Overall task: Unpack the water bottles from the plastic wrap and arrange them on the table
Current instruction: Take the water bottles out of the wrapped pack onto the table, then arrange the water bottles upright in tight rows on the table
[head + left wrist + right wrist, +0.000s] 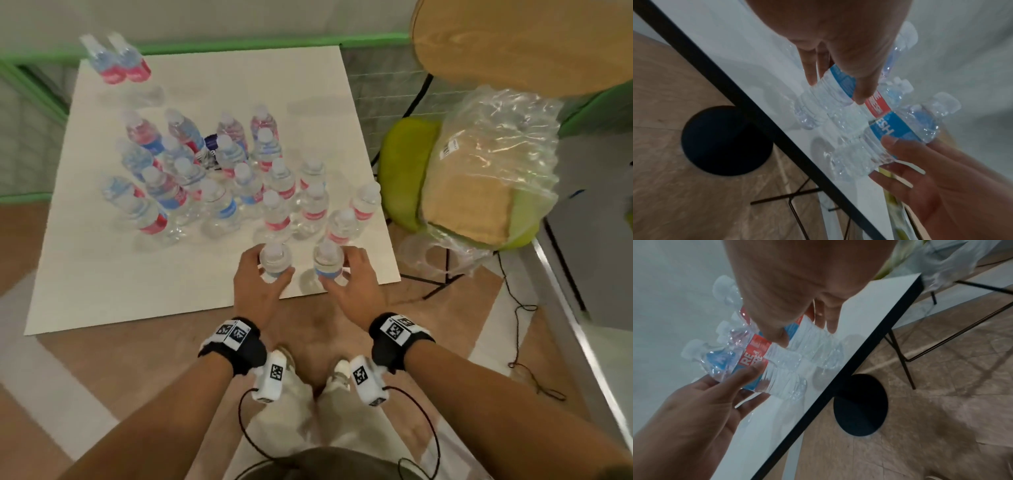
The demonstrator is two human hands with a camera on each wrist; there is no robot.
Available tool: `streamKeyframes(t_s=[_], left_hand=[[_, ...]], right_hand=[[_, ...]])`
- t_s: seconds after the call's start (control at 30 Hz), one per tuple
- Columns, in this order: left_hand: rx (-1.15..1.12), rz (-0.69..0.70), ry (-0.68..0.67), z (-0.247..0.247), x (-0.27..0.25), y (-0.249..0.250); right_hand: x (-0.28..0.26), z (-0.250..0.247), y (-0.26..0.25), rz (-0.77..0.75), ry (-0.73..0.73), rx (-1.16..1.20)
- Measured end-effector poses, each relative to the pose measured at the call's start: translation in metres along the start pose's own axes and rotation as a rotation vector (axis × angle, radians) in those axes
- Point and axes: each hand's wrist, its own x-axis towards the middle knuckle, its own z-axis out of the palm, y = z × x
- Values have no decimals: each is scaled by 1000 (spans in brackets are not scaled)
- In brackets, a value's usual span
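Small clear water bottles with red and blue labels stand in a cluster (219, 178) on the white table (102, 274). Two more (118, 60) are at its far left corner. My left hand (265, 274) grips a bottle (275, 262) near the front right corner, and my right hand (346, 274) grips another (328, 262) beside it. Both bottles are upright, their bases at or just above the tabletop. In the left wrist view my left hand (838, 84) wraps its bottle (824, 100). In the right wrist view my right hand (803, 332) wraps its bottle (813, 344). The emptied plastic wrap (496, 144) lies on a chair to the right.
A green chair with a tan cushion (404, 164) stands right of the table under the wrap. A round wooden tabletop (513, 44) is behind it. The table's black edge (760, 113) and round base (725, 141) are close below my hands. A cable (513, 308) trails on the floor.
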Motion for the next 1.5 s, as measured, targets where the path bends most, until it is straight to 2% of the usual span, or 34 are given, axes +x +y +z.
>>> streamKeyframes(t_s=[0.2, 0.43, 0.6, 0.77, 0.9, 1.0, 1.1, 1.2, 1.27, 1.33, 1.5], left_hand=[[-41, -44, 167, -20, 24, -15], [-22, -36, 261, -37, 55, -28], [-3, -18, 239, -41, 67, -30], [-9, -8, 157, -45, 74, -29], [-70, -54, 94, -57, 71, -24], [-116, -22, 114, -79, 64, -3], [-170, 52, 204, -112, 63, 33], [-180, 155, 323, -149, 81, 67], [-167, 194, 349, -171, 104, 86], [-122, 228, 328, -189, 133, 104], [139, 330, 168, -218, 220, 134]], right_hand=[[33, 44, -16, -12, -21, -17], [57, 69, -29, 24, 0, 39], [63, 74, -31, 13, -9, 34], [68, 77, -35, 59, -27, 9], [65, 74, -48, 51, -49, 31], [65, 66, -70, 1, -35, 39], [67, 54, -103, -86, 9, 14], [79, 44, -137, -179, 76, -35], [96, 41, -161, -254, 90, -88], [117, 39, -190, -341, 50, -150], [188, 51, -270, -447, -211, -345]])
